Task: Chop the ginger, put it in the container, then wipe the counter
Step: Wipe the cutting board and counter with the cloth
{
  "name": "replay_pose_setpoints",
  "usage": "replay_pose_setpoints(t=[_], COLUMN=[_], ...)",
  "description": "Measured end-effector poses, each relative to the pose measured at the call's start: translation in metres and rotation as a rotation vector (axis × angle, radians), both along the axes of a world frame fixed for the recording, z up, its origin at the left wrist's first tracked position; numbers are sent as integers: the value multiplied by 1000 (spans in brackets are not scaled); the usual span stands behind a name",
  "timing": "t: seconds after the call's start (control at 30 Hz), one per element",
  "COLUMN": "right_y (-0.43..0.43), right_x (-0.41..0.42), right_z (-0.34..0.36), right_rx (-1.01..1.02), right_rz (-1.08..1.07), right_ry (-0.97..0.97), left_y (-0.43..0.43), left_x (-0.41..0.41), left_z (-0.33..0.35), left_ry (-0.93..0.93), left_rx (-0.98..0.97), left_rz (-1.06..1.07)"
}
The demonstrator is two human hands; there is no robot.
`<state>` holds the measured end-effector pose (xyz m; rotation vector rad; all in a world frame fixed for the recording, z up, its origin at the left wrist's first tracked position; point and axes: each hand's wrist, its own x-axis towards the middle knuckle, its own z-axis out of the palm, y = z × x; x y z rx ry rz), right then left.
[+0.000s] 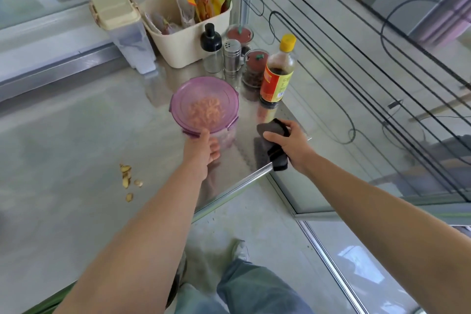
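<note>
A round purple container (205,106) with its lid on stands on the steel counter (76,135), chopped ginger showing through the lid. My left hand (204,150) grips the container's near side, thumb up at the lid's clasp. My right hand (288,143) clutches a dark grey cloth (274,140) at the counter's right corner, the cloth partly draped over the edge. Several ginger scraps (128,181) lie loose on the counter to the left of my left forearm.
Behind the container stand a soy sauce bottle (279,74), a steel shaker (232,57), a black-capped bottle (211,48) and two red-lidded jars (256,66). A cream basket (188,30) of packets and a lidded dispenser (122,28) sit at the back. Glass panels border the right.
</note>
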<state>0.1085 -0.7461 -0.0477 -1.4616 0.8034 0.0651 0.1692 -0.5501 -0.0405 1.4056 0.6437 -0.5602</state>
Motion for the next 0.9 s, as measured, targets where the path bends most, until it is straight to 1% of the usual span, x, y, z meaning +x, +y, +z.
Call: replay_pose_setpoints(t=[0.07,0.13,0.2,0.23,0.27,0.33,0.37,0.4,0.43,0.47,0.53,0.6,0.67,0.73,0.8,0.83,0.87,0.9], right_y=[-9,-15,-16,-15,-13,-6,-3,1,5,9,21,38,58,77,85,84,80,75], right_x=[4,8,14,16,18,19,18,17,17,16,11,5,-1,-7,-8,-6,-2,3], right_z=[-2,-7,-14,-17,-22,-31,-32,-34,-38,-44,-60,-71,-76,-74,-64,-58,-55,-51], right_rx=[6,8,-9,-65,-207,-644,-820,-914,-947,-951,-942,-996,-1017,-926,-766,-694,-658,-664], right_rz=[-47,-96,-128,-110,-65,-5,-22,-36,-3,67,223,396,574,749,884,888,827,704], right_ry=[-35,-80,-86,-53,17,214,250,224,163,112,76,25,-115,-254,-361,-381,-399,-405], left_y=[-4,-6,-2,2,7,21,29,36,42,48,56,62,69,75,78,79,79,80], left_x=[7,12,13,11,9,1,-4,-7,-12,-16,-24,-32,-36,-36,-36,-36,-36,-36], left_z=[-4,-10,-17,-21,-27,-36,-39,-42,-43,-47,-49,-48,-47,-47,-47,-47,-47,-45], left_ry=[-35,-64,-82,-108,-158,-261,-315,-378,-434,-479,-485,-457,-468,-483,-471,-453,-434,-418], left_rx=[-24,-8,54,151,289,575,696,811,925,1026,1121,1119,1116,1128,1121,1111,1101,1093], left_rz=[-41,-74,-101,-142,-211,-350,-397,-437,-471,-498,-529,-602,-689,-747,-788,-808,-828,-848])
